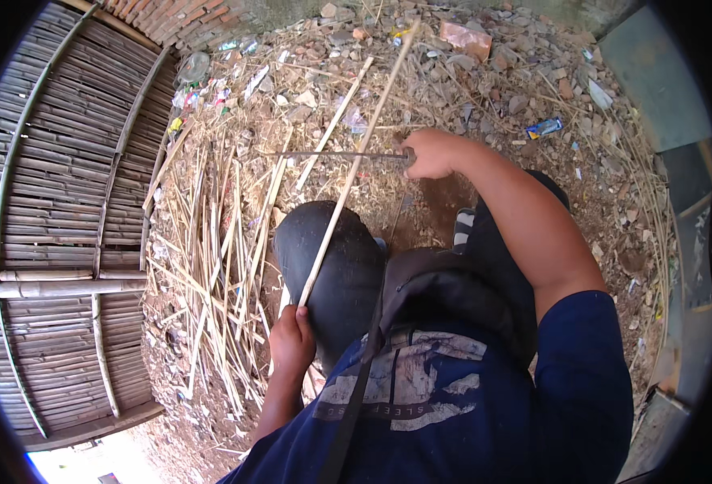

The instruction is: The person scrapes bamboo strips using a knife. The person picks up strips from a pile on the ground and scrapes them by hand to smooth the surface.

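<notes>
A long pale bamboo strip (336,218) slants up and away from my left hand (292,339), whose fingers close around its near end beside my left knee. My right hand (435,153) grips the handle of a long, thin, dark-bladed knife (315,153). The blade lies roughly level, pointing left, and crosses the strip past its middle. Whether it presses into the strip I cannot tell. A second pale strip (336,121) lies on the ground just beyond, left of the held one.
A loose pile of split bamboo strips (210,298) covers the ground at my left. Behind it stands a bamboo-slat wall (57,185). Rubble, shavings and a blue wrapper (544,127) litter the far ground. Grey panels (654,73) edge the right side; a brick wall (178,20) is at the back.
</notes>
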